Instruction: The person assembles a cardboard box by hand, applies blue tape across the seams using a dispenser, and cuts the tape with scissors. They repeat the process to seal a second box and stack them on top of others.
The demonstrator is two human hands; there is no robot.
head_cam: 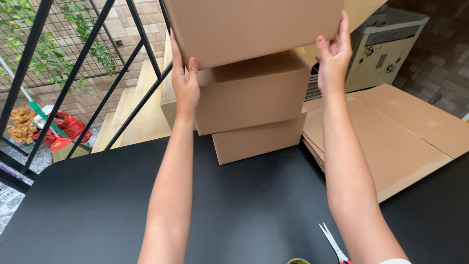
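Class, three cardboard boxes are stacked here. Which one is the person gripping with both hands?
The top box. The left hand and right hand clasp its sides, while the middle box and the bottom box go untouched.

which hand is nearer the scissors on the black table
Right. The right hand grips the top cardboard box on the scissors' side; the left hand holds the box's far side, farther away.

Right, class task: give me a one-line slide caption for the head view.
Both hands, left hand and right hand, hold the top cardboard box over two stacked boxes on a black table.
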